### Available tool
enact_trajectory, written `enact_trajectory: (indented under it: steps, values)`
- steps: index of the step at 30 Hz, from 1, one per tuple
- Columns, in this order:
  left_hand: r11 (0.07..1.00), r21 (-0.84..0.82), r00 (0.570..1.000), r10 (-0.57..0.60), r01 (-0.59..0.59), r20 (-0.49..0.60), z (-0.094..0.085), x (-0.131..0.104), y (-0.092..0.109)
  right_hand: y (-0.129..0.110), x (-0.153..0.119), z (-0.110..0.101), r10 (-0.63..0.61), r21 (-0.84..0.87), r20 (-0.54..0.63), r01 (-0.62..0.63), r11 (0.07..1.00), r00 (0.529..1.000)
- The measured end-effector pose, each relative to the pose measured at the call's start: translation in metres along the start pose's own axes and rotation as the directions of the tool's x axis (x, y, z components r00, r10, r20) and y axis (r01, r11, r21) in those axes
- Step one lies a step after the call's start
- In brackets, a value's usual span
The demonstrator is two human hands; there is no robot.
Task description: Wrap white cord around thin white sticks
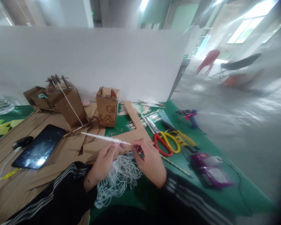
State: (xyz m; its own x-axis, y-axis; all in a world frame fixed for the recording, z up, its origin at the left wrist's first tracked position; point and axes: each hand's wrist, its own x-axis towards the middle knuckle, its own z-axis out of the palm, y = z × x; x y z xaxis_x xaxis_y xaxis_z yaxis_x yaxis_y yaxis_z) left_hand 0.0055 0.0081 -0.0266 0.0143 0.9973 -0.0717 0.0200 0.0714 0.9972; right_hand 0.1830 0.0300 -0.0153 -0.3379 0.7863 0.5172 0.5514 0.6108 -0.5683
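Observation:
A thin stick wrapped in white string (100, 137) slants across the middle of the view. My left hand (105, 159) is closed around it, thumb and fingers pressed on the wound string. At the stick's bare right end, the fingers of my right hand (148, 157) are pinched together on its tip; whether they also hold string is hidden. Below both hands lies a loose heap of white string (121, 178). Flat cardboard strips (133, 137) lie just behind the hands.
Scissors with red and yellow handles (162, 143), pliers (187, 140), a purple packet (210, 172) and a glue gun (189, 116) lie to the right. Cardboard boxes (107, 107) stand at the back. A black phone (39, 147) lies left. A white partition (89, 59) rises behind.

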Motion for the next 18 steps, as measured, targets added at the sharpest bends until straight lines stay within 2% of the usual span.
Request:
enact_trajectory:
  steps: [5,11,18]
  values:
    - [0.999,0.038,0.999,-0.018,0.02,-0.033,0.0037,-0.0004,0.0015,0.0005,-0.0011,0.0005,0.013,0.013,0.014,-0.013,1.0,1.0]
    - [0.995,0.098,0.999,0.031,-0.032,0.017,0.0016,-0.0019,0.0035,0.0031,-0.0027,0.0004,0.014,0.043,0.047,-0.016,0.999,0.999]
    - [0.994,0.11,0.998,-0.021,0.015,0.057,0.0006,-0.0026,0.0028,0.0025,-0.0029,0.0005,0.08,0.039,0.113,-0.085,0.996,0.99]
